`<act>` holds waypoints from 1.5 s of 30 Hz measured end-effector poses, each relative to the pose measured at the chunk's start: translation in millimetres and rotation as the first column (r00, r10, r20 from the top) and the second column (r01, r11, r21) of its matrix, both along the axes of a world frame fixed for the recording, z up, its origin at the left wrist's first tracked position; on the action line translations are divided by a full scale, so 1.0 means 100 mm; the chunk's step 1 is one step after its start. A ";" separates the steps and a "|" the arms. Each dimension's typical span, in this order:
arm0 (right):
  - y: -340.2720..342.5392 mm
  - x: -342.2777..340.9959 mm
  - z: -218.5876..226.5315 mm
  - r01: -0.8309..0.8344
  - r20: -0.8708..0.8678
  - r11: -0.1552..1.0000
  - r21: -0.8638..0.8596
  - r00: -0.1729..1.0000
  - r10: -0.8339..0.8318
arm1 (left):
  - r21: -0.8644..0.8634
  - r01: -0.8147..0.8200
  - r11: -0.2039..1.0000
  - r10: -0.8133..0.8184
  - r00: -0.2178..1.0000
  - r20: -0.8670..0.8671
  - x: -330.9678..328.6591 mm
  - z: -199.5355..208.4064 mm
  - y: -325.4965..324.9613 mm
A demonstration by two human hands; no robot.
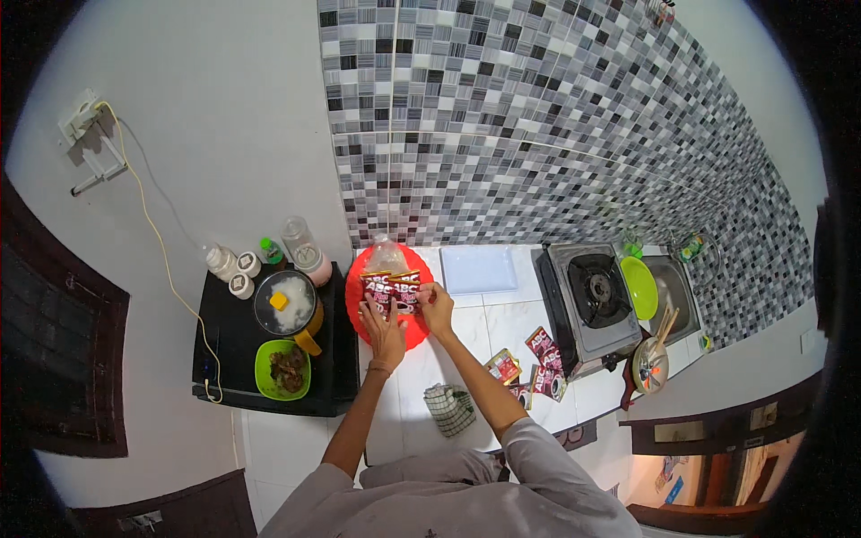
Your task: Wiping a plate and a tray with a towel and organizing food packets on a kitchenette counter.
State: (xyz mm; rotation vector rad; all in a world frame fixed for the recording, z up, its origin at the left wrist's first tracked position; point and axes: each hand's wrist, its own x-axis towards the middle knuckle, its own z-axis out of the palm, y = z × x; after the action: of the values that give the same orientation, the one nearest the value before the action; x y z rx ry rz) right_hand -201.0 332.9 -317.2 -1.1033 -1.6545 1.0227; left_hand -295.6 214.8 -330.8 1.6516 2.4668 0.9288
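Note:
Dark red sachets (406, 289) lie side by side on a round red tray (355, 280) at the counter's left end. My left hand (386, 339) rests over the lower part of the left sachet, fingers stretched out and pointing away from me. At the right edge of the sachets, my right hand (437, 309) has its fingers bent together and pinches the side of one. A clear plastic bag or container (386, 254) sits at the tray's far edge, partly hidden behind the sachets.
More dark red sachets (547, 363) lie near the stove (596, 291), by a checked cloth (449, 409). A pale blue box (479, 270) sits behind. On the black cabinet at left stand a pot (263, 313), a green bowl (261, 369) and bottles (296, 237). Right is a sink (674, 291).

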 end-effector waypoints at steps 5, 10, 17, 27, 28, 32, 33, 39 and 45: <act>0.07 0.05 -0.09 0.011 -0.007 1.000 -0.001 1.000 -0.011 | -0.008 0.038 0.999 -0.038 0.996 0.083 -0.02 -0.01 0.01; 0.09 0.02 -0.13 0.006 0.006 1.000 -0.015 1.000 -0.006 | 0.129 0.014 0.992 -0.038 0.981 0.189 -0.07 0.02 0.07; 0.06 -0.03 -0.13 0.046 -0.039 0.998 -0.049 0.998 -0.048 | 0.091 0.015 0.996 -0.029 0.987 0.158 -0.07 0.11 0.03; -0.03 0.04 -0.10 0.070 -0.002 0.996 -0.058 0.998 -0.071 | 0.057 0.095 0.994 -0.100 0.992 0.081 -0.02 0.07 -0.18; -0.02 0.07 -0.10 0.064 -0.016 0.997 -0.045 0.998 -0.065 | 0.062 0.100 0.993 -0.104 0.992 0.069 -0.02 0.08 -0.18; -0.12 0.28 0.10 0.026 -0.077 0.999 -0.044 0.997 -0.029 | 0.068 0.103 0.992 -0.109 0.991 0.081 -0.05 0.09 -0.28; -0.11 0.46 0.08 0.013 -0.115 0.999 -0.043 0.993 -0.018 | 0.083 0.113 0.990 -0.121 0.987 0.105 -0.01 0.17 -0.26; -0.29 1.58 0.10 0.077 0.164 0.989 0.124 0.982 -0.097 | 0.111 0.125 0.986 -0.142 0.976 0.166 0.19 0.47 -0.67; -0.65 2.92 0.05 0.091 0.620 0.981 0.171 0.764 -0.179 | 0.157 0.103 0.982 -0.155 0.916 0.370 0.56 0.55 -1.33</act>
State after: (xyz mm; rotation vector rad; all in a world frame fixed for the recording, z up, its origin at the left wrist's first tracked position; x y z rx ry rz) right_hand 91.0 268.4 -312.3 -1.5646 -2.0896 0.4394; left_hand -239.6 82.1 -276.1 1.4742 2.0535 1.2815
